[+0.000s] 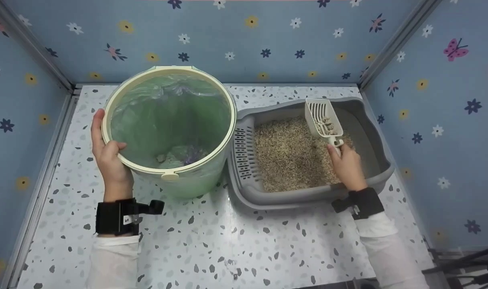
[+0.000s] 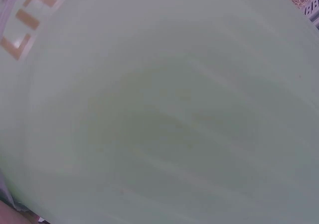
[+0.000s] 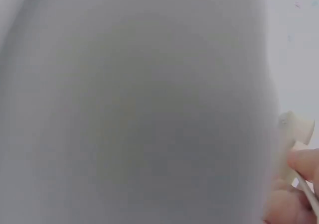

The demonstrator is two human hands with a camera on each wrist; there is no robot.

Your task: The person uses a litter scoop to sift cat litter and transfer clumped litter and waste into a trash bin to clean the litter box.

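With the thumb over the rim and the fingers outside, my left hand grips a pale green trash bin. A clear liner covers its inside, with a small clump and purple plastic at the bottom. The bin's wall fills the left wrist view. My right hand holds a cream litter scoop by its handle; a few clumps lie in its slotted bowl. Under it stands a grey litter box with brown pellet litter. A blurred grey surface hides most of the right wrist view, beside the fingers.
Bin and litter box stand side by side on a white speckled tabletop. Blue flowered panels close off the back and both sides. Dark equipment is at the lower right corner.
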